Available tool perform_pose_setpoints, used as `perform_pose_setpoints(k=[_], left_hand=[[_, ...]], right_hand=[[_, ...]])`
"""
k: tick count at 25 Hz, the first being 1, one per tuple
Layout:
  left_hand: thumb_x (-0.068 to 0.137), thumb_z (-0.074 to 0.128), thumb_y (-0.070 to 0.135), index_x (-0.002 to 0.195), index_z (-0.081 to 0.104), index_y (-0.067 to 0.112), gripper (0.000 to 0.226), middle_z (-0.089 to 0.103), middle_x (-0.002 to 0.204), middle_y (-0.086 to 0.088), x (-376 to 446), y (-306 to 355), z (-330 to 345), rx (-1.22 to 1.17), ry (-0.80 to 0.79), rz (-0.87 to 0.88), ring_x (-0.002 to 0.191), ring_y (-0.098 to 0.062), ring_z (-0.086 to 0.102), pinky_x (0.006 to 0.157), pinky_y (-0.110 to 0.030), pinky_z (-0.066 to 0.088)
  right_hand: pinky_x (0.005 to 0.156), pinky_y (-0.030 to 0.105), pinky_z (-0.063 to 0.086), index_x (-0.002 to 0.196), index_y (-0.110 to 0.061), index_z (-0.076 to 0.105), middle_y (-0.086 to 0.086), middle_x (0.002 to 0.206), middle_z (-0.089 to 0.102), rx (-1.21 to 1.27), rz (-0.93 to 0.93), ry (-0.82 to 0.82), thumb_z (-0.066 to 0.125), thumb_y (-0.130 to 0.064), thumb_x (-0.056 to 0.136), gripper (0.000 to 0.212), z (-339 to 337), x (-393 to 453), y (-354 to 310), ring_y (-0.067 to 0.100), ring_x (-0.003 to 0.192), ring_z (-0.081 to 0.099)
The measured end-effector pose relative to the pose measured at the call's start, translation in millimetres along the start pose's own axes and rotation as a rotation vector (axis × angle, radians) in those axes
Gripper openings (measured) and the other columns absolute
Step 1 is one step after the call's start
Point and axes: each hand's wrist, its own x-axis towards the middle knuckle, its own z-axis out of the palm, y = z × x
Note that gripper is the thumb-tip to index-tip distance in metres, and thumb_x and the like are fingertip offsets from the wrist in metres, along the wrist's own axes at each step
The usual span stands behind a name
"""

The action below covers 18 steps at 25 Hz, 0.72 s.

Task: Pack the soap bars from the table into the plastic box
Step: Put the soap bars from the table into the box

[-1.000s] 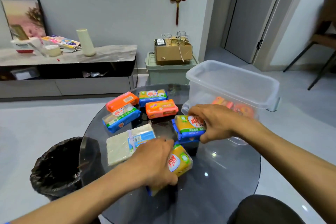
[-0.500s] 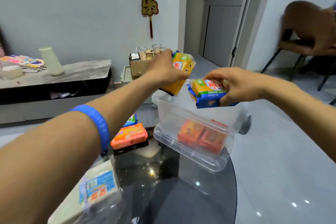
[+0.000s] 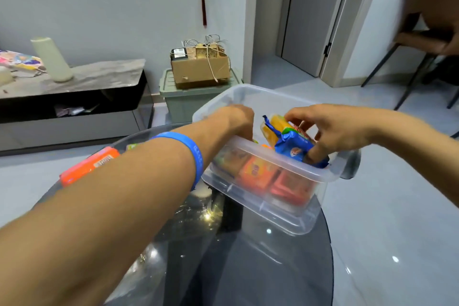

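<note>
While inside box, hands around soap.

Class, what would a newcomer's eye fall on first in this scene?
Two hands reach into the clear plastic box on the dark glass table: the right hand grips a blue-and-yellow soap bar, the left hand dips inside. A bright blue wristband circles the left forearm.

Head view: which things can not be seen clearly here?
- Left hand fingers: hidden behind the plastic box rim; grip unclear.
- Soap bars on the table: mostly covered by the left forearm; count unknown.
- Chair: blurred, cut by the right edge.
</note>
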Motion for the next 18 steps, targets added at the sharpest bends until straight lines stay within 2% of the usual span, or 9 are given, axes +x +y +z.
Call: perform_pose_setpoints(k=[2, 4, 6, 8, 10, 12, 14, 16, 18], left_hand=[[0.081, 0.065, 0.029, 0.106, 0.066, 0.011, 0.031, 0.069, 0.108, -0.01, -9, -7, -10, -0.07, 0.271, 0.052, 0.095, -0.031, 0.063, 0.071, -0.032, 0.045], [0.08, 0.059, 0.023, 0.105, 0.069, 0.015, 0.027, 0.069, 0.11, -0.014, -22, -22, -21, -0.185, 0.535, 0.022, 0.099, -0.036, 0.063, 0.072, -0.034, 0.045], [0.08, 0.057, 0.021, 0.104, 0.07, 0.018, 0.027, 0.07, 0.108, -0.014, -37, -46, -20, -0.316, 0.618, -0.025, 0.099, -0.036, 0.062, 0.078, -0.037, 0.049], [0.082, 0.058, 0.019, 0.106, 0.07, 0.019, 0.026, 0.07, 0.109, -0.01, -51, -73, -12, -0.555, 0.514, -0.065, 0.099, -0.029, 0.063, 0.082, -0.034, 0.051], [0.086, 0.06, 0.018, 0.107, 0.069, 0.017, 0.022, 0.07, 0.107, -0.007, -70, -100, 4, -0.733, 0.436, -0.044, 0.095, -0.022, 0.064, 0.078, -0.026, 0.049], [0.089, 0.061, 0.021, 0.106, 0.07, 0.014, 0.021, 0.071, 0.105, -0.006, -91, -128, 21, -0.763, 0.447, -0.062, 0.092, -0.018, 0.064, 0.076, -0.023, 0.048], [0.087, 0.064, 0.025, 0.104, 0.072, 0.013, 0.022, 0.073, 0.104, -0.007, -114, -161, 38, -0.715, 0.433, -0.143, 0.094, -0.02, 0.066, 0.083, -0.028, 0.05], [0.081, 0.069, 0.03, 0.102, 0.072, 0.017, 0.025, 0.073, 0.104, -0.007, -141, -194, 58, -0.545, 0.332, -0.243, 0.093, -0.023, 0.066, 0.08, -0.03, 0.05], [0.074, 0.072, 0.039, 0.11, 0.067, 0.02, 0.04, 0.072, 0.108, -0.006, -169, -218, 83, -0.324, 0.196, -0.342, 0.094, -0.026, 0.065, 0.074, -0.03, 0.047]], right_hand=[[0.069, 0.025, 0.051, 0.117, -0.037, 0.051, -0.012, 0.105, 0.063, -0.128, 0.009, 0.004, 0.086, -0.03, 0.059, 0.067, -3, 15, -6, 0.007, 0.086, 0.06], [0.075, 0.035, 0.052, 0.117, -0.037, 0.051, -0.009, 0.106, 0.063, -0.315, -0.012, 0.042, 0.084, -0.035, 0.058, 0.068, -5, 39, -13, 0.017, 0.087, 0.06], [0.077, 0.036, 0.051, 0.12, -0.034, 0.05, -0.006, 0.109, 0.063, -0.41, -0.048, 0.046, 0.083, -0.033, 0.059, 0.069, 0, 69, -26, 0.021, 0.09, 0.058], [0.077, 0.034, 0.048, 0.124, -0.031, 0.05, -0.003, 0.115, 0.062, -0.477, -0.078, 0.024, 0.081, -0.027, 0.063, 0.068, 13, 97, -39, 0.022, 0.093, 0.056], [0.081, 0.036, 0.048, 0.125, -0.032, 0.051, -0.002, 0.122, 0.061, -0.508, -0.102, 0.008, 0.077, -0.028, 0.072, 0.059, 32, 119, -48, 0.021, 0.096, 0.055], [0.092, 0.041, 0.047, 0.13, -0.035, 0.049, -0.005, 0.13, 0.058, -0.448, -0.036, -0.034, 0.074, -0.038, 0.077, 0.058, 40, 122, -51, 0.023, 0.106, 0.056], [0.1, 0.042, 0.043, 0.138, -0.032, 0.045, -0.001, 0.14, 0.053, -0.366, 0.046, 0.004, 0.071, -0.034, 0.081, 0.062, 28, 111, -56, 0.026, 0.12, 0.053], [0.093, 0.037, 0.046, 0.13, -0.027, 0.054, 0.004, 0.133, 0.06, -0.25, 0.043, 0.271, 0.066, -0.016, 0.08, 0.052, 8, 96, -75, 0.027, 0.114, 0.059], [0.082, 0.034, 0.051, 0.106, -0.025, 0.068, 0.005, 0.106, 0.072, -0.112, -0.059, 0.679, 0.058, -0.015, 0.075, 0.034, 1, 80, -112, 0.025, 0.092, 0.067]])
